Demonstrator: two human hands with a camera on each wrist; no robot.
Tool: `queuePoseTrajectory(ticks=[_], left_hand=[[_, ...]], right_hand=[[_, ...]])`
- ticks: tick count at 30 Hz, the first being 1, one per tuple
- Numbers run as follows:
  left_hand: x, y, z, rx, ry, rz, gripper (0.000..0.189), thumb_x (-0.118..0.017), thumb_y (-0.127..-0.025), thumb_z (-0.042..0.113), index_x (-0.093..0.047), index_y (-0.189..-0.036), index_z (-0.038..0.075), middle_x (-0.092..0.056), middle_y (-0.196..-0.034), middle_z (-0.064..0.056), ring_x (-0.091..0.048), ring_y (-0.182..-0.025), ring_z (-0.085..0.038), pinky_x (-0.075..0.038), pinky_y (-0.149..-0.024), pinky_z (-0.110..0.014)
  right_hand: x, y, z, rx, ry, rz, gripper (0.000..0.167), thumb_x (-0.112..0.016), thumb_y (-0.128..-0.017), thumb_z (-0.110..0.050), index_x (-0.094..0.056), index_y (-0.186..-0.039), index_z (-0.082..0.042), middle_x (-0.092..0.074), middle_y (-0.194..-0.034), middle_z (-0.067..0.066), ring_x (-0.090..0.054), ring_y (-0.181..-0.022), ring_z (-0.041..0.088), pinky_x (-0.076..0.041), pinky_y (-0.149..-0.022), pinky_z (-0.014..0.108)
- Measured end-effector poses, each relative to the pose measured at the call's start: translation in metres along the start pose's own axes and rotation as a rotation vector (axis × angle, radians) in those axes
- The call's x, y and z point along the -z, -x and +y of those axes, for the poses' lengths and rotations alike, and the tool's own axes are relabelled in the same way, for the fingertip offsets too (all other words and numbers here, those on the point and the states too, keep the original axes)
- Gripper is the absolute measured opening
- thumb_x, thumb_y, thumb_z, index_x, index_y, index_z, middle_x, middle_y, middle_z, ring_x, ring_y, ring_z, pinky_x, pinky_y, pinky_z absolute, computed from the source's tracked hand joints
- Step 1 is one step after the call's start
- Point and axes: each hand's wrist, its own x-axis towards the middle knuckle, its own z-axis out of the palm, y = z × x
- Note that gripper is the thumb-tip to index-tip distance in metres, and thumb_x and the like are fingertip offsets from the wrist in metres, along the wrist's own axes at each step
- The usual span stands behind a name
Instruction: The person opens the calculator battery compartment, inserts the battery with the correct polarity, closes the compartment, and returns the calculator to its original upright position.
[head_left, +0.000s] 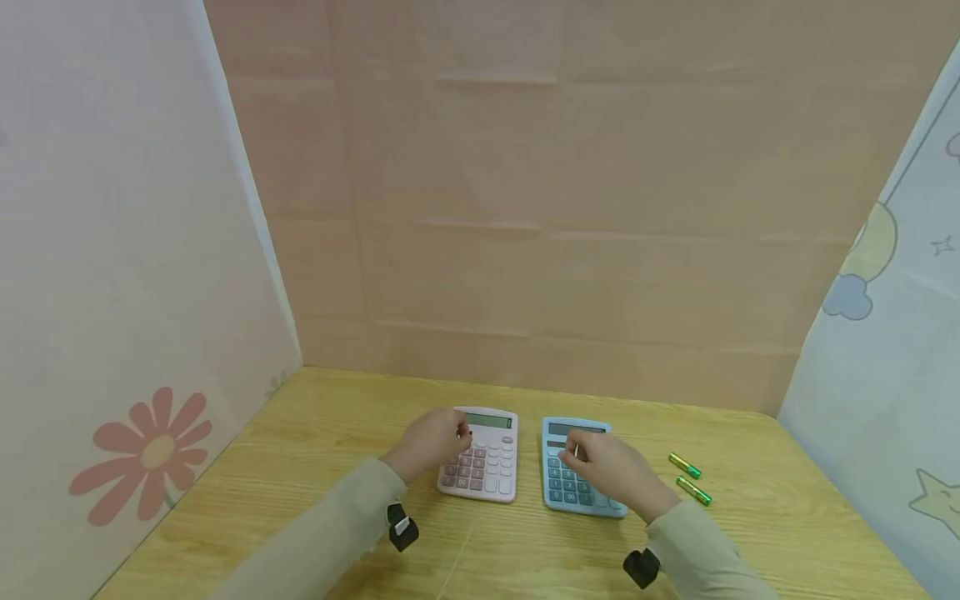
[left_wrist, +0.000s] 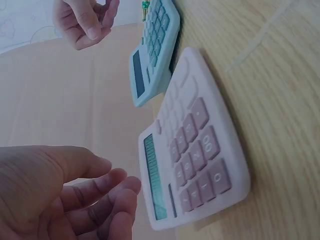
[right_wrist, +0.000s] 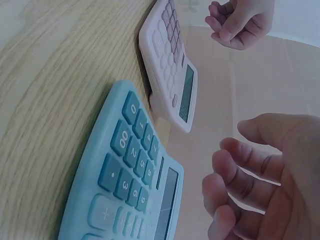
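Note:
A pink calculator [head_left: 495, 467] lies face up on the wooden table, left of a light blue calculator [head_left: 566, 483]. My left hand [head_left: 431, 442] hovers over the pink one's upper left side, its fingers loosely bent around nothing. The left wrist view shows a gap between those fingertips and the pink calculator's [left_wrist: 195, 145] display. Over the blue calculator's upper keys is my right hand [head_left: 611, 467], thumb apart from relaxed, curved fingers. It holds nothing and stays off the blue calculator [right_wrist: 120, 170] in the right wrist view. Each hand covers part of a calculator in the head view.
Two green and gold batteries [head_left: 685, 465] lie on the table [head_left: 337, 442] to the right of the blue calculator. A tan backdrop [head_left: 540, 250] rises behind the table's far edge, with pale printed panels on both sides.

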Motion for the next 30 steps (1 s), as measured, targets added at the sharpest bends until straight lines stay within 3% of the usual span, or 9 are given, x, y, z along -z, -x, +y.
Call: queuePoseTrajectory(ticks=[10, 18, 24, 30], left_hand=[[0.033, 0.002, -0.005, 0.023, 0.086, 0.003, 0.008, -0.063, -0.091, 0.015, -0.063, -0.084, 0.011, -0.059, -0.072, 0.002, -0.047, -0.054, -0.010, -0.036, -0.047, -0.024], [0.047, -0.004, -0.017, 0.085, 0.179, -0.026, 0.010, -0.061, -0.091, 0.011, -0.062, -0.082, 0.009, -0.063, -0.070, -0.005, -0.055, -0.058, -0.012, -0.044, -0.051, -0.024], [0.042, -0.006, -0.026, 0.154, 0.237, -0.067, 0.011, -0.060, -0.090, 0.007, -0.061, -0.080, 0.007, -0.060, -0.066, -0.005, -0.053, -0.055, -0.013, -0.049, -0.053, -0.026], [0.014, -0.003, -0.041, 0.180, 0.262, -0.137, 0.013, -0.059, -0.087, 0.004, -0.060, -0.075, 0.007, -0.060, -0.061, -0.005, -0.051, -0.051, -0.011, -0.046, -0.049, -0.023]], right_hand=[[0.009, -0.022, -0.022, 0.004, -0.073, -0.028, 0.012, -0.059, -0.096, -0.027, -0.059, -0.086, -0.021, -0.054, -0.068, -0.004, -0.045, -0.053, 0.011, -0.036, -0.049, 0.029], [0.013, -0.064, -0.034, -0.007, -0.284, -0.090, 0.015, -0.054, -0.098, -0.018, -0.064, -0.093, -0.008, -0.060, -0.070, 0.006, -0.059, -0.058, 0.023, -0.049, -0.053, 0.031], [0.004, -0.091, -0.036, -0.126, -0.328, -0.082, 0.018, -0.054, -0.097, -0.016, -0.063, -0.095, 0.000, -0.064, -0.080, 0.016, -0.058, -0.062, 0.018, -0.051, -0.057, 0.030], [-0.018, -0.106, -0.027, -0.184, -0.345, -0.041, 0.015, -0.053, -0.095, -0.011, -0.060, -0.096, 0.002, -0.063, -0.079, 0.014, -0.057, -0.060, 0.014, -0.055, -0.059, 0.031]])
